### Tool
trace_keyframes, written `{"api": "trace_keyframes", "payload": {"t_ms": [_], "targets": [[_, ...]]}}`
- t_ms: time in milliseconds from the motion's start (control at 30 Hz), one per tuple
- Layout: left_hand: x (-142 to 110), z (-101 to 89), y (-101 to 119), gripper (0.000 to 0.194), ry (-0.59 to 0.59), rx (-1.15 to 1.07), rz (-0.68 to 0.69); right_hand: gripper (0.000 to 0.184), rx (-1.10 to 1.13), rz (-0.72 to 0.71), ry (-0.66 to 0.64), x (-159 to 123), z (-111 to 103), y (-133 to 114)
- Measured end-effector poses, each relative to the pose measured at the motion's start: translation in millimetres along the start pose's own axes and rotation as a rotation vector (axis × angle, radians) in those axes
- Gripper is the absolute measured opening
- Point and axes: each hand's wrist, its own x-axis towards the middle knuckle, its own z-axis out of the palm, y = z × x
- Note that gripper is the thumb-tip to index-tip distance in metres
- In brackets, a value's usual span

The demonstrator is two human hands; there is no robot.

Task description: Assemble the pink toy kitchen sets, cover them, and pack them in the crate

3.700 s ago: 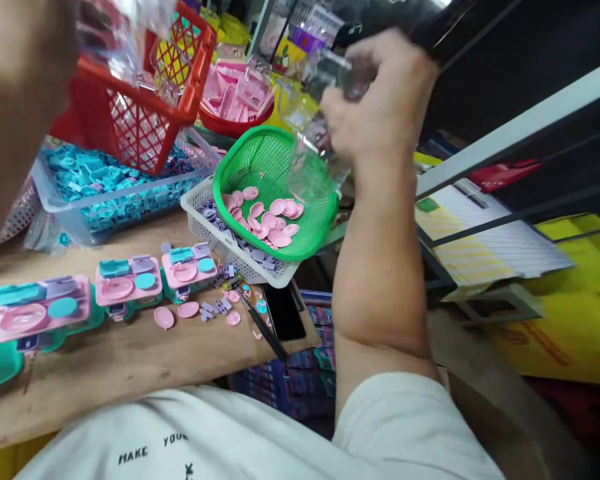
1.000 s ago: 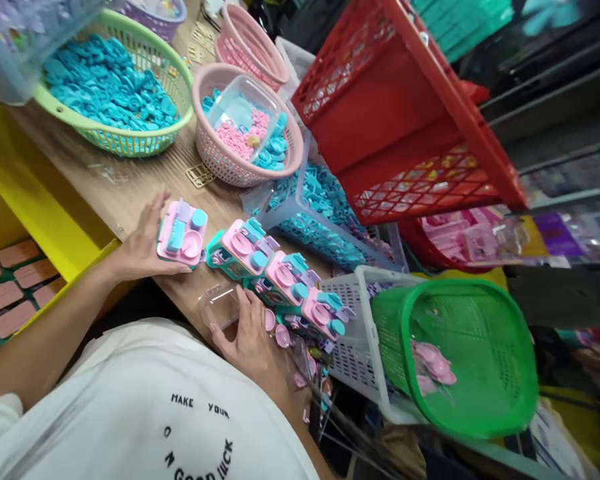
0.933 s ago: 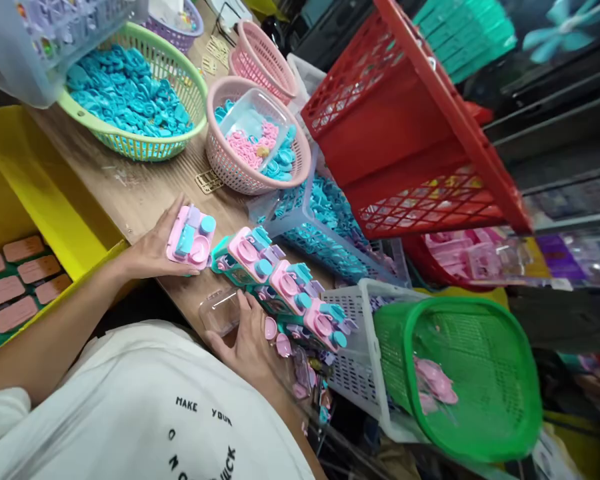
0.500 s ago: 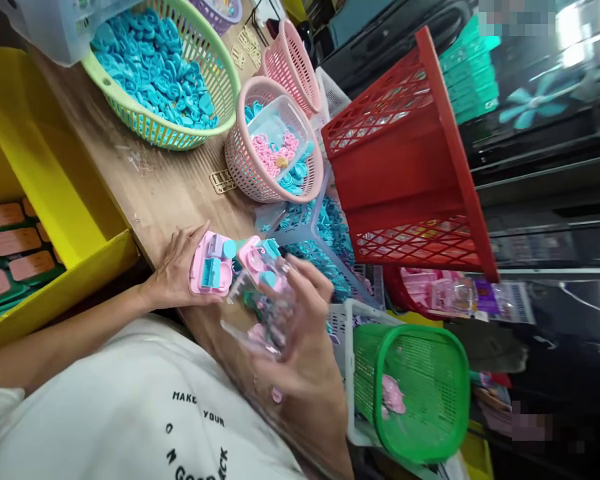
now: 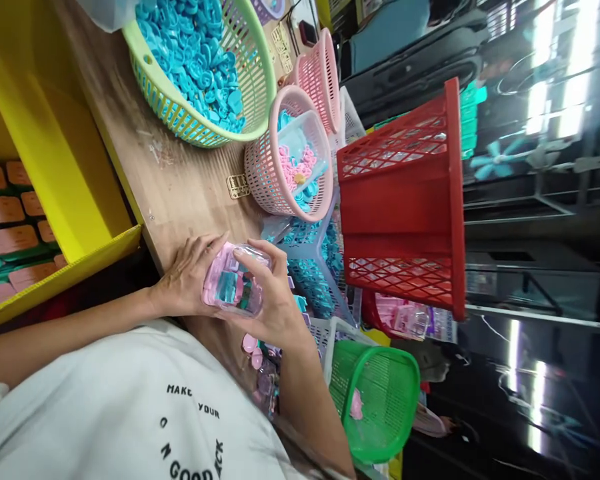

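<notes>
My left hand [image 5: 189, 275] is wrapped round the far-left side of a small pink toy kitchen set [image 5: 211, 285], which carries teal and lilac pieces. With curled fingers, my right hand [image 5: 273, 290] grips a clear plastic cover [image 5: 253, 303] against the set's face. Toy and cover meet between the two hands; whether the cover is seated cannot be made out. Beyond my right hand, parts of other toy sets [image 5: 300, 303] show, mostly hidden. Loose pink oval pieces [image 5: 250, 343] lie on the table by my right wrist.
A green basket [image 5: 150, 83] of blue pieces and a pink basket [image 5: 260, 167] stand on the wooden table [image 5: 180, 193]. A large red crate [image 5: 395, 200] rises at right, above a green colander [image 5: 413, 400]. Yellow boxes [image 5: 100, 260] flank the left edge.
My right hand has picked up the clear cover from the table and brought it left onto the pink toy set. My left hand has kept hold of the set. The camera view has tilted.
</notes>
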Motion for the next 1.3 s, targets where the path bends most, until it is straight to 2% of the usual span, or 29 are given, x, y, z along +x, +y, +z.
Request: {"api": "trace_keyframes", "payload": {"t_ms": [167,367,533,700,867,1133,1300], "targets": [[0.4,-0.3,0.2,0.132,-0.002,0.01,0.013,0.091,0.005,-0.029,0.059,0.7,4.8,2.6],[0.0,0.1,-1.6,0.13,0.036,-0.002,0.085,0.087,-0.025,-0.034,-0.035,7.9,-5.4,-5.6],[-2.0,1.5,-4.1,0.13,0.002,-0.006,0.026,0.088,-0.007,-0.043,0.021,4.9,-0.9,-0.5],[-2.1,3.8,-4.5,0.141,0.002,-0.014,-0.023,0.084,0.027,-0.046,0.049,1.5,6.8,7.2],[-1.7,2.0,-2.9,0.138,-0.026,-0.019,-0.043,0.084,0.0,-0.083,0.089,2.7,8.6,6.2],[-1.0,0.9,-1.9,0.133,-0.012,-0.05,-0.035,0.084,-0.09,-0.117,-0.003,12.2,-3.0,-1.1],[-2.4,3.8,-2.6,0.128,0.016,-0.038,-0.028,0.087,-0.081,-0.081,-0.086,16.0,-8.8,-4.9]]}}
